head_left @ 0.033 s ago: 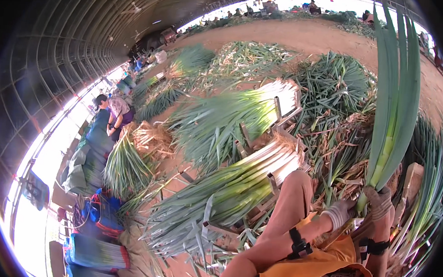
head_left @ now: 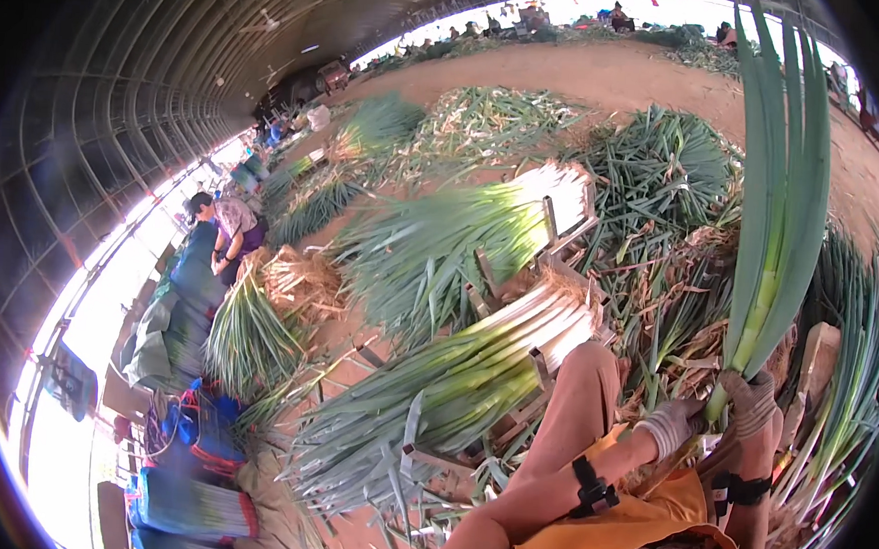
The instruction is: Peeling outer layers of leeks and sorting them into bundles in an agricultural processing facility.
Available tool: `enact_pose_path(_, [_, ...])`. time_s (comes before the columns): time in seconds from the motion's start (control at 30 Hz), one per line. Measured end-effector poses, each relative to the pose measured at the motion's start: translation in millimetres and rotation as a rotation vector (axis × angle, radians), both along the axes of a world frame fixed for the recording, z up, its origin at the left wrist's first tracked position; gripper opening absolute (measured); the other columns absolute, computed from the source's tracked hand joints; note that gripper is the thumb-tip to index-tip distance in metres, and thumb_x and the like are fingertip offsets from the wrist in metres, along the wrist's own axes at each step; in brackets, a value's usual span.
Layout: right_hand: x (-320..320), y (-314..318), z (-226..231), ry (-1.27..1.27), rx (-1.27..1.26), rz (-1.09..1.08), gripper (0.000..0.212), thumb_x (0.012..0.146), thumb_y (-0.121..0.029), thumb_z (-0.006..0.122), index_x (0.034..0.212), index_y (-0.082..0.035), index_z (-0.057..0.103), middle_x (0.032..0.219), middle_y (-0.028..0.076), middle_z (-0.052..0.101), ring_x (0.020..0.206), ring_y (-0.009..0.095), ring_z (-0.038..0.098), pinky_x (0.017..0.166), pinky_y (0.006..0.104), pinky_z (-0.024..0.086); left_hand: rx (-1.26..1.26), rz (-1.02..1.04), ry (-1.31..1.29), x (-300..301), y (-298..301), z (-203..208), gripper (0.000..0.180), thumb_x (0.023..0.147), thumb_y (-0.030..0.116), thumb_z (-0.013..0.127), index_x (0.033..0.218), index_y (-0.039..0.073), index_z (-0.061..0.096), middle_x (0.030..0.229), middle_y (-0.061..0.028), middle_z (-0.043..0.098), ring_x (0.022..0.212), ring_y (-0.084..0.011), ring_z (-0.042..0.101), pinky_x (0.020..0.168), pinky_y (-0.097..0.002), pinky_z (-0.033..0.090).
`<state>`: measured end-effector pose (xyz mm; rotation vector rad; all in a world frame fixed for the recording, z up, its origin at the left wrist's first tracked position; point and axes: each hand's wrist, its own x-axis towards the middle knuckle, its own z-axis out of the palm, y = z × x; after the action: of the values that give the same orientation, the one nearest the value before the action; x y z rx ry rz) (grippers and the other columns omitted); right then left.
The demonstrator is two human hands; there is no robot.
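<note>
A tall leek (head_left: 765,292) stands upright at the right, its broad green leaves fanning upward. My right hand (head_left: 751,402), in a greyish knit glove, is closed around its lower stalk. Beside it, my gloved left hand (head_left: 672,426) has curled fingers against the pale stalk end, low down near my lap. The stalk's root end is hidden between the hands. Left of my knee, a large bundle of leeks (head_left: 454,375) rests in a low wooden rack (head_left: 539,369), white ends toward me.
Another leek bundle (head_left: 452,225) lies behind it. A heap of green leaves (head_left: 664,167) and dry trimmings sits ahead; more leeks (head_left: 836,395) lie at far right beside a wooden board (head_left: 814,369). At left, a person (head_left: 228,226) bends near wrapped bundles (head_left: 194,505).
</note>
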<state>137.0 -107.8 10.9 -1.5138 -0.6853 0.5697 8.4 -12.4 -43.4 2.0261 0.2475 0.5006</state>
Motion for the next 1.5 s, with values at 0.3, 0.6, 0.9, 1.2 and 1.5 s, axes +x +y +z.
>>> enact_pose_path(0.3, [-5,20,27,0.224,0.296,0.255,0.048,0.065,-0.034,0.077,0.094,0.001,0.06,0.074,0.004,0.06,0.065,0.013,0.056,0.06,0.025,0.046,-0.993,-0.207,0.131,-26,18,40,0.031,0.08,0.024,0.067,0.1,0.0,0.062,0.083,0.001,0.062,0.073,-0.0085,0.056,0.062,-0.0247,0.047])
enact_pose_path(0.6, [-26,26,26,0.5,0.395,0.398,0.054,0.067,-0.036,0.074,0.099,0.003,0.055,0.068,0.01,0.059,0.055,0.02,0.057,0.049,0.0308,0.047,-0.825,-0.231,0.158,-24,23,30,0.025,0.083,0.023,0.06,0.091,0.0,0.063,0.077,0.0,0.061,0.066,-0.0073,0.053,0.057,-0.0224,0.045])
enact_pose_path(0.9, [-22,27,20,0.534,0.409,0.35,0.054,0.068,-0.036,0.073,0.099,0.006,0.055,0.066,0.011,0.057,0.054,0.021,0.056,0.05,0.031,0.046,-0.414,-0.052,0.236,-8,13,21,0.022,0.079,0.02,0.055,0.085,0.001,0.063,0.064,-0.0081,0.059,0.057,-0.012,0.051,0.054,-0.0293,0.043])
enact_pose_path(1.2, [-23,25,20,0.55,0.415,0.435,0.053,0.069,-0.039,0.071,0.098,0.002,0.054,0.063,0.008,0.055,0.055,0.019,0.055,0.051,0.0299,0.047,-0.813,-0.036,0.128,-7,6,-1,0.019,0.082,0.018,0.057,0.084,0.0,0.063,0.07,-0.0048,0.061,0.059,-0.0113,0.054,0.054,-0.0264,0.045])
enact_pose_path(1.5, [-23,29,14,0.547,0.383,0.454,0.051,0.069,-0.034,0.072,0.099,0.004,0.056,0.067,0.009,0.057,0.058,0.019,0.055,0.054,0.0299,0.044,-0.805,-0.219,0.176,-17,29,9,0.025,0.078,0.019,0.067,0.092,-0.002,0.063,0.076,-0.0043,0.063,0.063,-0.0098,0.057,0.055,-0.0236,0.046])
